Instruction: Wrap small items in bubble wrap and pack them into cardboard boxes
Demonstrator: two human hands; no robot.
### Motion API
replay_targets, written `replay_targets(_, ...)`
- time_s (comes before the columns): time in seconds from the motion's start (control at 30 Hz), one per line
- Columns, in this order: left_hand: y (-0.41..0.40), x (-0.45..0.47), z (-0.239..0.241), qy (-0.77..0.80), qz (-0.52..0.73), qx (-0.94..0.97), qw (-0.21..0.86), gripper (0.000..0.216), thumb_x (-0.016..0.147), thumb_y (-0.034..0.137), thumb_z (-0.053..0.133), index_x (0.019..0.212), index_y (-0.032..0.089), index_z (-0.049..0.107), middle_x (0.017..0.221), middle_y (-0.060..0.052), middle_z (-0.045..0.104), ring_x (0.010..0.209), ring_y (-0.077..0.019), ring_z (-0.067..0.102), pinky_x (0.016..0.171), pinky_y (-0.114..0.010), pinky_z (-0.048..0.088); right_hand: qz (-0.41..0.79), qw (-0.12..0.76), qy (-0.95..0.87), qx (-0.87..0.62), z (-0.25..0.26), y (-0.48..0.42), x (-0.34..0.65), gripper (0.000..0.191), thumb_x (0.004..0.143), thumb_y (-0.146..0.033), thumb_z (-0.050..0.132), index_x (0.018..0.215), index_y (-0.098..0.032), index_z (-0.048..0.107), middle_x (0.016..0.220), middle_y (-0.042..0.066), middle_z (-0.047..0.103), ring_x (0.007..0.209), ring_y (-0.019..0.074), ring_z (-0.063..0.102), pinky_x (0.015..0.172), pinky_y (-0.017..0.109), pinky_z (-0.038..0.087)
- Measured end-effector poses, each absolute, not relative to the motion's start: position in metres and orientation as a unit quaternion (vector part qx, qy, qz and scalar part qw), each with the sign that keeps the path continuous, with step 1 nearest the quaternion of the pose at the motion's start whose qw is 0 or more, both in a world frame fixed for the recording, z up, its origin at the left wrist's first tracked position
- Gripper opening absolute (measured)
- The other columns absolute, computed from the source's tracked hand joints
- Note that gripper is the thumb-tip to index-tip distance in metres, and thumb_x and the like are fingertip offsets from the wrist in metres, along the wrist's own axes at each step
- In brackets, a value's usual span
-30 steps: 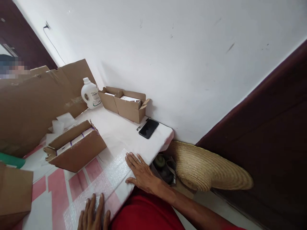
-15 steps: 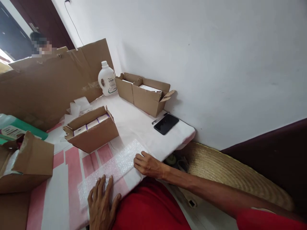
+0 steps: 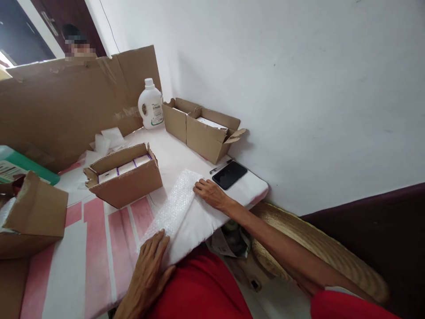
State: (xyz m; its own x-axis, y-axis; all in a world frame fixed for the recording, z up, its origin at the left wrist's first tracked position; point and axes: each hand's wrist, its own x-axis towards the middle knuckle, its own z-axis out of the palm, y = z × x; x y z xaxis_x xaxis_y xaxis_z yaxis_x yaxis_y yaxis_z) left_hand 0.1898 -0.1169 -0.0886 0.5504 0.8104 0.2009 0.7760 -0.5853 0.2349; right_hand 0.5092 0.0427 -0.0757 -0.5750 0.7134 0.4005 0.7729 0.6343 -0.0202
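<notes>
1. One view only, head camera. Both hands are on a clear bubble-wrap sheet [image 3: 175,204] lying across the white-and-pink table top [image 3: 99,248], near its front edge.
2. Left hand [image 3: 151,266]: fingers spread, palm flat, pressing the near end of the sheet against the table. No pinch.
3. Right hand [image 3: 209,192]: fingers curled over the sheet's far edge, which stands lifted off the table. Whether it pinches the edge or only pushes it, cannot tell.
4. So the sheet runs between the two hands, left at the near end, right at the far end.
5. Around it:
   - black smartphone [image 3: 229,174] just beside the right hand, thin dark pen [image 3: 219,166] next to it
   - open brown cardboard box with white packs inside [image 3: 124,177] just beyond the sheet
   - two open brown cartons [image 3: 202,133] by the wall, white plastic jug [image 3: 151,106] beside them
   - large brown cardboard sheet [image 3: 66,110] propped at the back, a person partly visible behind it
   - woven straw hat [image 3: 315,248] below the table edge
6. Risks, as judgement:
   - the right hand is close enough to the phone that a wide sweep could knock it off the table corner
   - the slick wrap could slip from under the flat left palm and slide off the front edge
   - the lifted edge could spring back flat if the right fingers loosen
</notes>
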Motion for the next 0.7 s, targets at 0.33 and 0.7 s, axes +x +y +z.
replay_targets(0.33,-0.118,0.180,-0.096,0.431,0.217,0.875,0.036,0.046,0.095,0.024,0.058,0.139,0.021,0.049,0.144,-0.013,0.059,0.133,-0.0236,0.056,0.108,-0.039,0.053,-0.028,0.175,-0.954,-0.242,-0.072,-0.072,0.418,0.015,0.102,-0.015,0.050,0.104,-0.012,0.064,0.102,0.008,0.067,0.093,0.0226,0.058,0.075,0.035,0.043)
replay_targets(0.7,-0.091,0.188,-0.068,0.401,0.250,0.878,0.081,0.021,0.094,0.019,0.051,0.106,0.023,0.069,0.110,-0.007,0.075,0.101,-0.0180,0.072,0.090,-0.031,0.060,-0.055,0.226,-0.933,-0.274,-0.085,-0.075,0.402,0.015,0.100,-0.012,0.050,0.096,-0.013,0.064,0.090,0.007,0.066,0.082,0.0207,0.057,0.070,0.035,0.041)
